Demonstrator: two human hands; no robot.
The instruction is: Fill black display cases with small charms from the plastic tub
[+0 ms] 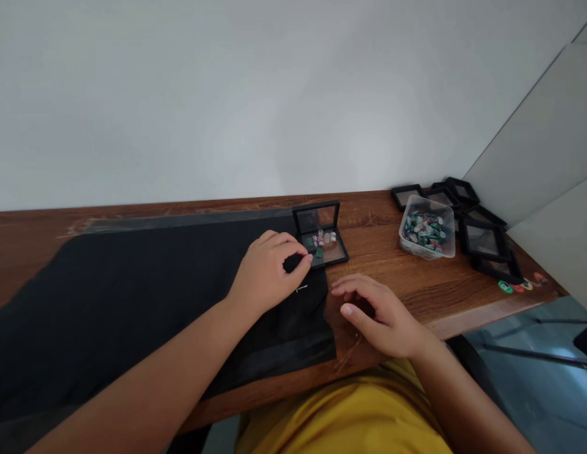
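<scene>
An open black display case (pixel 343 250) stands on the table with its framed lid tilted up at the back. Several small green, pink and whitish stones (pixel 326 238) lie inside it. My left hand (pixel 273 268) is at the case's left front edge, thumb and index finger pinched together; whatever is between the fingertips is too small to make out. A green piece (pixel 319 252) lies just right of those fingertips. My right hand (pixel 381 315) hovers over the wood in front of the case, fingers curved and apart, holding nothing. A small silvery item (pixel 301 288) rests on the black cloth below my left hand.
Black cloth (pixel 132 302) covers the table's left and middle. At right, a clear plastic tub (pixel 428 251) holds many coloured stones, with several black frames (pixel 485 241) stacked around it. Small colourful pieces (pixel 505 287) lie near the right end of the wooden table (pixel 373 221).
</scene>
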